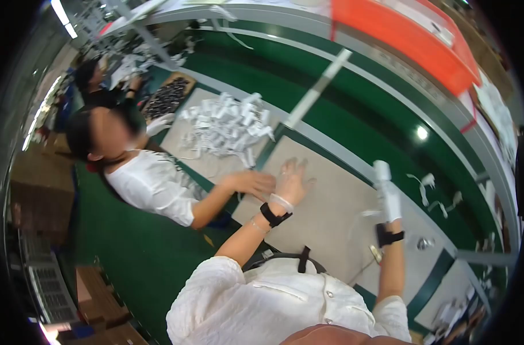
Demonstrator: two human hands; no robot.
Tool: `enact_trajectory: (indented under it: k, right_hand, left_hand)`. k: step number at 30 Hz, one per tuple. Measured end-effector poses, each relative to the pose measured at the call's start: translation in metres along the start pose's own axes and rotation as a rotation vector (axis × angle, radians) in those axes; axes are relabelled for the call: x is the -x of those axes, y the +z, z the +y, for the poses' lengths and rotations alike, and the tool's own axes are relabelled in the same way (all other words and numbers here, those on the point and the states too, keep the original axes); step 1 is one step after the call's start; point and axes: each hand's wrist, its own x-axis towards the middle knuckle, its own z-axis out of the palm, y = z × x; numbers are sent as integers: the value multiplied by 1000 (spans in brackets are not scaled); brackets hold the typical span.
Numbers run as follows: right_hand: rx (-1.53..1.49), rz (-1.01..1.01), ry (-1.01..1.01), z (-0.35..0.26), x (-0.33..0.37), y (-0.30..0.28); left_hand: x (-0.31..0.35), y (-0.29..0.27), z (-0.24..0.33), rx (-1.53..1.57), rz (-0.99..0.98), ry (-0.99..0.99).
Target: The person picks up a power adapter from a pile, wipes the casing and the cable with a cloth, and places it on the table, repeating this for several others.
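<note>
Beige worktop carries a white parts pile at ten o'clock. My left hand lies flat, fingers spread wide, beside a co-worker's hand. My right hand holds a white part at three o'clock.

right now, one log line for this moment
left hand: flat on beige mat | right hand: holding white part | co-worker's hand: beside left

The person wears a white short-sleeved shirt with small buttons and a dark strap across the chest. Each wrist carries a black band; the right hand wears a white glove, the left hand a thin bracelet.
</note>
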Motion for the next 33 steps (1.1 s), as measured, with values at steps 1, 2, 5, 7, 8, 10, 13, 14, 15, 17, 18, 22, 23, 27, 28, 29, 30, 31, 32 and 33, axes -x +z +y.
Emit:
enact_trajectory:
  k: [1,2,5,7,8,10,13,14,15,17,18,22,23,27,28,29,30,31,32,33]
  right_hand:
    - [572,214,-558,48,-55,-46]
    - [376,275,-407,44,-83,-7]
    - [773,370,-129,23,-142,11]
    - [952,508,-194,2,-145,-1]
    - [963,509,-170,1,-141,5]
    - [816,639,-434,4,-128,20]
    - [676,538,-453,35,-96,52]
    - [598,489,-430,44,-80,66]
    - [521,444,-409,52,-61,78]
    - [546,371,-246,59,-25,114]
    - [325,287,-132,64,-10,134]
    - [-492,127,161,46,29,209]
    - [-308,79,22,46,24,221]
    - [596,76,-600,23,40,252]
    - [590,79,-578,23,53,245]
    - [711,48,-620,25,66,233]
    - [826,8,-668,27,79,222]
    - [940,-31,-712,34,88,213]
    - [937,-35,-693,46,92,202]
    - [967,29,-664,63,94,187]
  left_hand:
    - [-5,4,-6,-133,192,-29]
    - [-21,-40,-61,-216,211,-7]
    - [-35,-106,-142,-417,375,-89]
    - [-31,-110,-160,-326,-28,-324]
    - [-30,-112,-159,-319,-52,-319]
    - [-29,-113,-146,-472,-47,-171]
    - [-27,-122,-105,-439,83,-34]
    - [-18,-131,-89,-347,229,4]
    - [-8,-137,-78,-252,378,45]
    - [19,-140,-65,-83,277,-12]
    - [35,-141,-59,91,178,-65]
    - [96,-129,-65,225,-239,-415]
    - [111,-123,-76,216,-243,-402]
    - [142,-99,-166,113,55,-447]
    - [149,-93,-193,-5,341,-381]
    - [138,-94,-201,-134,402,-426]
    - [118,-100,-207,-270,472,-469]
    - [100,-106,-209,-404,395,-320]
    - [82,-111,-211,-531,324,-173]
    - [64,-115,-214,-644,345,-80]
